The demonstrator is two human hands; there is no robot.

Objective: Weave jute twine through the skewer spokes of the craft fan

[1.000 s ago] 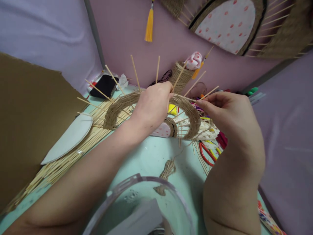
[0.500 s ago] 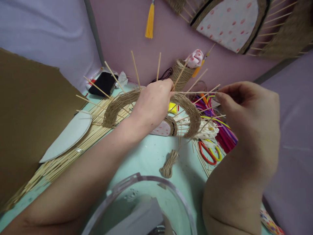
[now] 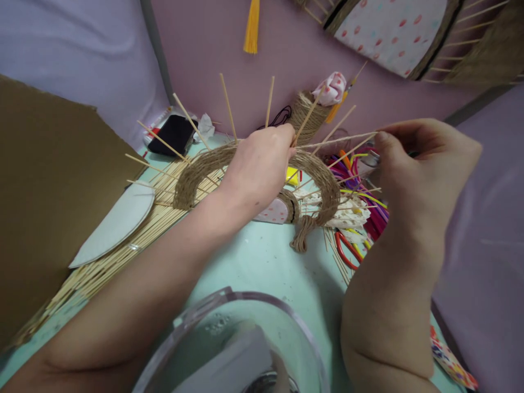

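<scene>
A half-round woven piece of jute twine (image 3: 196, 172) with thin bamboo sticks fanning out of it stands on the mint-green table (image 3: 262, 262). My left hand (image 3: 257, 166) is closed on its top rim, pinching where the twine meets a stick. My right hand (image 3: 417, 169) is up and to the right, fingers pinched on a taut strand of jute twine (image 3: 335, 141) that runs back to the rim. A small bundle of the same twine (image 3: 302, 236) hangs at the arch's right foot.
A long bundle of bamboo sticks (image 3: 106, 262) and a white half-disc (image 3: 114, 224) lie at left, beside brown cardboard (image 3: 45, 191). A black phone (image 3: 172, 134), a jute spool (image 3: 305, 114), coloured strips and red scissors (image 3: 346, 251) crowd the back and right. A clear dome (image 3: 229, 338) is nearest me.
My right hand has pulled up and to the right, drawing the twine taut. The loose twine bundle slid up the table to the arch's right foot. My left hand stayed on the rim.
</scene>
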